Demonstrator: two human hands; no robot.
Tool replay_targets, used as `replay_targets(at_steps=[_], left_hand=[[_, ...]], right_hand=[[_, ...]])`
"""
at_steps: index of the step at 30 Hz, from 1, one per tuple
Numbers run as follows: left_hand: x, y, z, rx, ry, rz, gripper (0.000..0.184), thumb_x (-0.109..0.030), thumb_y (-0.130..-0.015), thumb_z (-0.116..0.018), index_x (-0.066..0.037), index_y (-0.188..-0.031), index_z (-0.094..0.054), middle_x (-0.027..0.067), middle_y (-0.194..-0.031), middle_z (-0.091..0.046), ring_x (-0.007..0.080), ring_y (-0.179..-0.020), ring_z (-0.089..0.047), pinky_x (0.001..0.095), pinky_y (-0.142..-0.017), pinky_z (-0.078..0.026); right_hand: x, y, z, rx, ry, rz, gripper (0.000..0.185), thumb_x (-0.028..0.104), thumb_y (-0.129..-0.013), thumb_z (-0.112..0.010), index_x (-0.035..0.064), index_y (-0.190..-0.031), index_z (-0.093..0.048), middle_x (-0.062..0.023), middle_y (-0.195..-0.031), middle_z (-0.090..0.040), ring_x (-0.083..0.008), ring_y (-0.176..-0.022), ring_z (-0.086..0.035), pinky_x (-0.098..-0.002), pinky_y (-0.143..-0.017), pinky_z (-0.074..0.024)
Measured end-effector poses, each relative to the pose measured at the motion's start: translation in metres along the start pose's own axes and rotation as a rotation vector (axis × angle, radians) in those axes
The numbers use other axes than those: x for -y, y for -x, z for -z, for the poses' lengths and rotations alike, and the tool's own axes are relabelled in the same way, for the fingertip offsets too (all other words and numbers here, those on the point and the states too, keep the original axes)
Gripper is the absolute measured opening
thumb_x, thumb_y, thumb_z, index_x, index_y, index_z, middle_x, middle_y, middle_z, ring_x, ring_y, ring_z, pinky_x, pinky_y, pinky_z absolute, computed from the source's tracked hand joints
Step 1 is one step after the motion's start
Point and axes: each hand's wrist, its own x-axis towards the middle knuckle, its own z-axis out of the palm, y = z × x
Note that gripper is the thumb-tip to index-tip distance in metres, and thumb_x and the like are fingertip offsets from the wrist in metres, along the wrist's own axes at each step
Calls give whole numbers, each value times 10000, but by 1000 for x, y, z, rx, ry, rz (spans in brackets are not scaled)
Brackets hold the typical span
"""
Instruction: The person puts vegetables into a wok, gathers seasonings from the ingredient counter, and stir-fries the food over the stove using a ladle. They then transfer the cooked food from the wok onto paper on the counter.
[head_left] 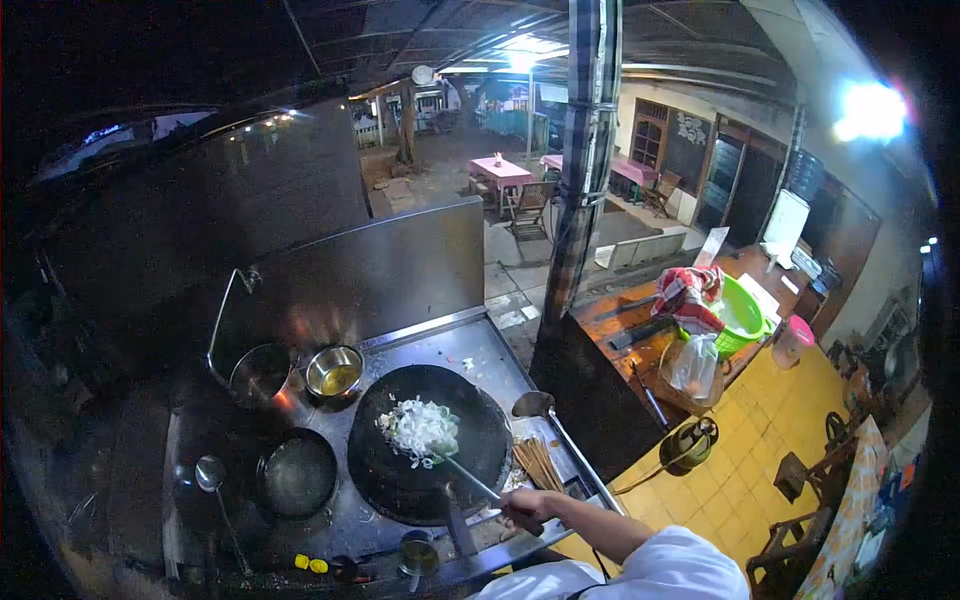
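My right hand [527,510] is closed around the long handle of a metal cooking utensil [472,479]. Its far end reaches into a heap of white and pale green shredded food [420,430], which hides the head, so I cannot tell a spatula from a ladle. The food lies in a wide black wok [375,490] on the steel stove top [505,355]. The wok's handle [460,525] points toward me, left of my right hand. My left hand is out of view.
Left of the wok are a steel bowl of yellowish liquid [336,376], a smaller dark pan [298,474] and a ladle [211,474]. A dark-headed ladle [533,403] and a bundle of thin sticks [541,464] lie right. Beyond a post [583,170], a table holds a green basket [742,318].
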Motion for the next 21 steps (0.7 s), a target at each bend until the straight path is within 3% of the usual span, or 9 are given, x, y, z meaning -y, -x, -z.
replay_targets(at_steps=[1,5,6,9,10,14,17,18,21], left_hand=[[-5,5,1,28,-59,-38,340,-315,-897,-571,-62,-1123,-587,118,-1105,-582,203,-954,-573,340,-767,-480],[-26,16,1,123,-244,-200,362,-314,-900,-584,-48,-1146,-589,127,-1128,-573,193,-970,-566,331,-786,-478],[-35,14,1,153,-272,-264,368,-313,-900,-587,-44,-1151,-590,129,-1133,-571,191,-974,-564,329,-790,-477],[-92,21,-8,269,-209,-394,338,-312,-892,-608,-41,-1093,-628,156,-1089,-569,194,-882,-587,317,-686,-504],[-109,17,-15,208,-339,-85,481,-490,-888,-481,-65,-1097,-562,115,-999,-629,261,-967,-612,419,-701,-492],[-123,-30,-38,-86,-812,-378,703,-598,-906,-367,0,-1262,-471,169,-987,-658,250,-753,-682,394,-732,-507],[-176,-6,-67,175,-390,-76,765,-633,-900,-335,24,-1280,-427,169,-927,-663,237,-698,-681,392,-696,-530],[-171,-16,-72,194,-137,-12,741,-590,-893,-429,52,-1263,-404,160,-885,-660,235,-664,-673,362,-571,-559],[-175,-35,-86,84,-66,130,627,-494,-878,-547,23,-1211,-421,122,-824,-653,223,-605,-657,337,-463,-560]], right_hand=[[-9,-10,12,167,-199,11,368,288,-907,-509,22,-1161,-523,-48,-743,-563,-214,-579,-539,-323,-604,-513],[34,58,-31,-375,696,424,213,219,-890,-511,9,-922,-517,-150,-734,-604,-255,-646,-630,-390,-567,-506],[7,17,-6,-652,1211,665,210,192,-882,-503,-1,-963,-497,-230,-749,-613,-335,-704,-656,-453,-548,-500],[46,94,-44,-827,1302,386,282,180,-885,-475,8,-1108,-470,-251,-841,-620,-388,-729,-645,-481,-550,-505],[43,91,-40,-943,1309,416,333,150,-884,-446,23,-1191,-425,-240,-909,-621,-381,-743,-650,-477,-560,-515],[43,123,-33,-878,1332,489,316,140,-891,-421,37,-1188,-448,-238,-947,-619,-367,-728,-657,-470,-556,-519],[39,151,-43,-719,1281,388,306,171,-926,-377,52,-1181,-496,-210,-865,-645,-351,-755,-664,-459,-563,-526],[36,148,-49,-739,1332,327,298,213,-947,-353,40,-1122,-520,-182,-808,-655,-350,-783,-662,-476,-588,-524],[21,92,-58,-787,1113,386,354,250,-950,-344,41,-1215,-449,-201,-864,-658,-358,-803,-659,-489,-642,-518]])
